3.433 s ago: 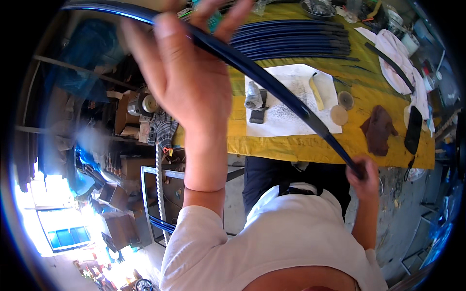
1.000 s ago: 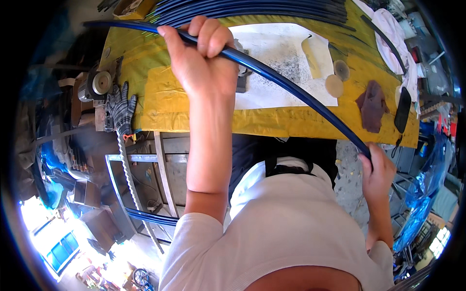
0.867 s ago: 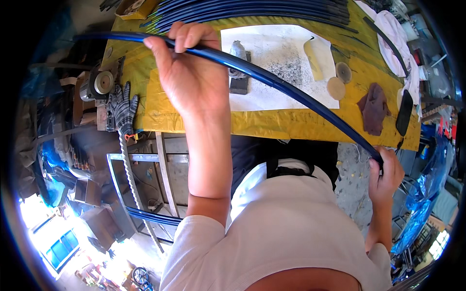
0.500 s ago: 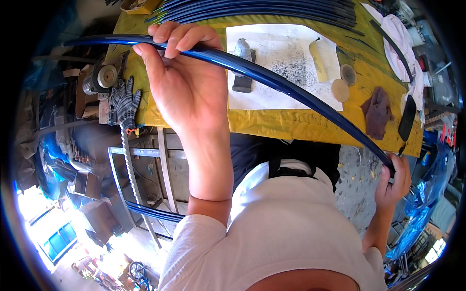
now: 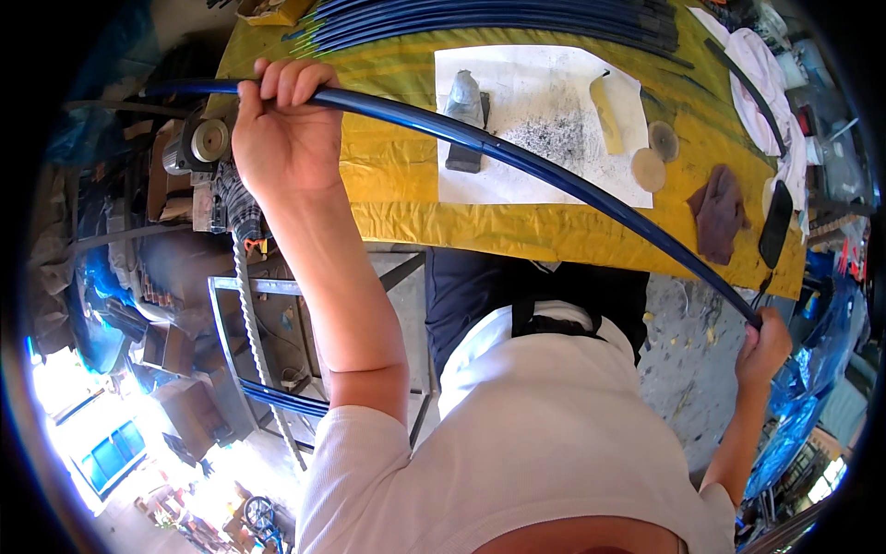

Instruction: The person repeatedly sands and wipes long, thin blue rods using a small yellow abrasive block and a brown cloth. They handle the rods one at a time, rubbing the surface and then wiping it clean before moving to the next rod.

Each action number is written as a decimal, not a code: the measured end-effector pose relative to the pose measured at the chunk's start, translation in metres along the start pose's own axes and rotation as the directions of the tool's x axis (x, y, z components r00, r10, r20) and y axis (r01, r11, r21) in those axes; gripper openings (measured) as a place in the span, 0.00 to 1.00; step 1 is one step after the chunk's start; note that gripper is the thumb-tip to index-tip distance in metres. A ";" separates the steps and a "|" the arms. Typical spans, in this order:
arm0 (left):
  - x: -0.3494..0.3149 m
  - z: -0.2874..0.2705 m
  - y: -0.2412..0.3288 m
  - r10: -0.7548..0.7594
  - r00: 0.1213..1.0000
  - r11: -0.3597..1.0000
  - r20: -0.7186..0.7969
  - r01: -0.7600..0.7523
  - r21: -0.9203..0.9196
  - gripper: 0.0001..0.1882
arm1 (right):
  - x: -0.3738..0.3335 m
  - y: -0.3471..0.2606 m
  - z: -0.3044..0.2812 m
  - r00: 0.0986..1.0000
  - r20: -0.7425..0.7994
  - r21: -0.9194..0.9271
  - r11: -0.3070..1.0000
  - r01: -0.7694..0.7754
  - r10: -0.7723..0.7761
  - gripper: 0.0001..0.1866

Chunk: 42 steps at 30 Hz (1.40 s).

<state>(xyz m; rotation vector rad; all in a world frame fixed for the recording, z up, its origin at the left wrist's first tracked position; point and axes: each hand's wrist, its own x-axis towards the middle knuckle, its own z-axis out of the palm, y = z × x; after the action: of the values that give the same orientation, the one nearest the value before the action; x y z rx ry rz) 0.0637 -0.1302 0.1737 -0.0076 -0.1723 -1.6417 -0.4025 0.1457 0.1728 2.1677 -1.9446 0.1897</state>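
Observation:
A long, glossy dark-blue rod [image 5: 535,162] runs across the front of me, looking curved in this wide picture. My left hand [image 5: 291,138] is closed round it toward its left end, with the fingers curled over the top. At the lower right, my right hand [image 5: 764,347] grips the other end. Under the rod, a white paper sheet [image 5: 517,78] strewn with dark specks lies on the table. On the sheet are a grey cloth-like bundle [image 5: 463,97], a dark block [image 5: 463,159] and a yellowish curved strip [image 5: 605,115].
Yellow sheeting covers the table [image 5: 443,222]. Many similar blue rods [image 5: 498,20] lie along its far side. To the right are two round discs [image 5: 648,171], a brownish cloth [image 5: 718,214] and a black strip [image 5: 776,226]. A motor-like machine [image 5: 205,140] and a glove [image 5: 236,205] sit at the left.
My left hand has moved left along the rod, toward its far left end. My right hand has shifted slightly right and down, and the rod has moved with it.

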 end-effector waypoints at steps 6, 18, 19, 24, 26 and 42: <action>-0.014 0.016 -0.002 0.047 0.998 0.993 -0.030 -0.050 -0.111 0.19 | 0.007 0.005 -0.024 0.982 -0.161 -0.148 0.986 0.071 -0.095 0.21; -0.026 0.025 -0.013 -0.017 0.999 0.997 -0.035 0.015 -0.078 0.19 | 0.015 -0.006 -0.035 0.978 0.186 0.201 0.971 -0.130 0.092 0.18; -0.028 0.025 -0.022 -0.008 0.999 0.998 -0.041 0.006 -0.059 0.19 | 0.017 -0.008 -0.026 0.975 0.206 0.369 0.916 -0.157 0.084 0.17; -0.030 0.019 -0.061 -0.031 0.999 1.000 -0.045 0.031 -0.003 0.17 | 0.053 -0.019 0.013 0.957 0.193 0.367 0.889 -0.275 0.217 0.18; -0.029 0.019 -0.074 -0.048 0.998 0.999 -0.051 0.048 -0.001 0.17 | 0.063 -0.010 0.035 0.969 0.184 0.206 0.957 -0.202 0.165 0.24; -0.022 0.031 -0.116 -0.121 0.992 0.993 -0.023 0.121 -0.016 0.17 | 0.096 -0.042 -0.033 0.958 0.184 0.927 0.285 -0.243 0.219 0.21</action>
<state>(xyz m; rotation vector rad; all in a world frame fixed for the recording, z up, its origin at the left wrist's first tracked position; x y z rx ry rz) -0.0528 -0.0969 0.1892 0.0118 -0.1443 -1.7635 -0.3480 0.0660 0.2243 2.3226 -2.4857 1.8402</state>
